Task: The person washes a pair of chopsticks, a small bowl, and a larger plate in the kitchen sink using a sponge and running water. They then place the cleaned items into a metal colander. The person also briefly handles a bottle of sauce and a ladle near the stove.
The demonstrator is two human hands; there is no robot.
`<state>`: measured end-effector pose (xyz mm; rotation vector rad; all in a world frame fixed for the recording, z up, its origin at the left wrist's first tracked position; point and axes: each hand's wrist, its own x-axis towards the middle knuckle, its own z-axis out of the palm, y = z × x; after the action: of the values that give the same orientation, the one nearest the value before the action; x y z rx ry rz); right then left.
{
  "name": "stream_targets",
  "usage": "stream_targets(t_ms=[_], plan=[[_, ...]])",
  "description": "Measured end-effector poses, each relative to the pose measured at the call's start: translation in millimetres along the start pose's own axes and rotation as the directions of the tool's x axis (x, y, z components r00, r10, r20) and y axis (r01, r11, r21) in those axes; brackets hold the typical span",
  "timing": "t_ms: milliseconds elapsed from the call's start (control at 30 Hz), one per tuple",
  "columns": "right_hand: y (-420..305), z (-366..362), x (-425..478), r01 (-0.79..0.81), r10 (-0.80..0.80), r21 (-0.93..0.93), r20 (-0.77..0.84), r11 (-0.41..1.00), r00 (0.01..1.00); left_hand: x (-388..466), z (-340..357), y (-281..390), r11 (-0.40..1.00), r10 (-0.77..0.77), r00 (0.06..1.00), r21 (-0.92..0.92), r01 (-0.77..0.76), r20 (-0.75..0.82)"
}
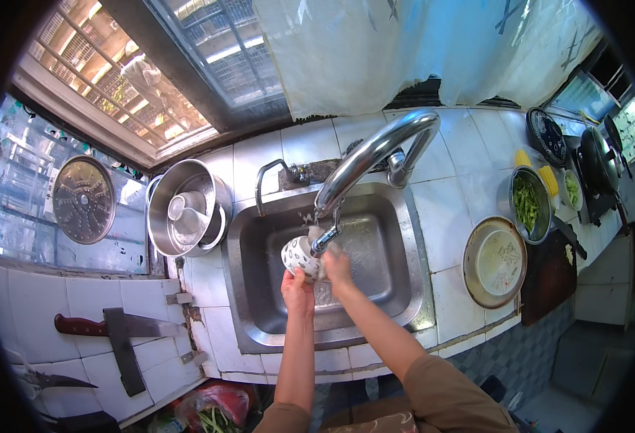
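My left hand (297, 292) grips a white bowl (299, 257) with a dark leaf-like pattern, tilted on its side over the sink. Against the bowl's right side is my right hand (337, 266), blurred and partly hidden behind the faucet's end. Whether it holds anything cannot be told. A chrome gooseneck faucet (377, 149) arches over both hands, and splashes of water show near its jointed spout (325, 241). Below lies the stainless steel sink (385, 270), its bottom wet.
Left of the sink stands a metal pot (158, 216) with white cups (192, 222) inside. At right are an enamel plate (471, 265), a bowl of cut greens (525, 208), corn (549, 181), a knife (569, 238) and a cutting board (550, 287). A red-handled knife (82, 326) hangs on the left wall.
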<state>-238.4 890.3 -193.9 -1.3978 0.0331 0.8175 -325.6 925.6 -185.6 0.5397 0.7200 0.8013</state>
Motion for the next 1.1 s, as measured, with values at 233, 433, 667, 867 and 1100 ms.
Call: stream_targets(t_ms=[233, 433, 667, 867, 1100], plan=[[-26.9, -36.2, 41.0, -0.439, 0.459, -0.133, 0.239, 0.888, 0.856, -0.6, 8.5, 32.5, 0.569, -0.045, 0.961, 0.797, -0.201, 0.274], [-57.0, -52.6, 42.8, -0.238, 0.536, -0.619, 0.353, 0.749, 0.767, -15.8, 29.4, 53.7, -0.214, -0.295, 0.843, 0.828, -0.518, 0.451], [-40.6, -47.6, 11.6, -0.235, 0.304, -0.405, 0.115, 0.884, 0.946, -18.5, -20.3, -0.1, 0.054, 0.394, 0.885, 0.955, -0.292, 0.248], [2.3, -64.4, 12.9, -0.095, 0.264, -0.635, 0.176, 0.767, 0.948, -1.0, -26.3, -28.0, 0.859, 0.113, 0.991, 0.508, -0.064, -0.067], [-26.7, -42.9, -7.7, 0.517, -0.293, -0.803, 0.439, 0.298, 0.85, 9.1, -9.6, -7.5, 0.423, 0.25, 0.952, 0.904, 0.059, -0.179]])
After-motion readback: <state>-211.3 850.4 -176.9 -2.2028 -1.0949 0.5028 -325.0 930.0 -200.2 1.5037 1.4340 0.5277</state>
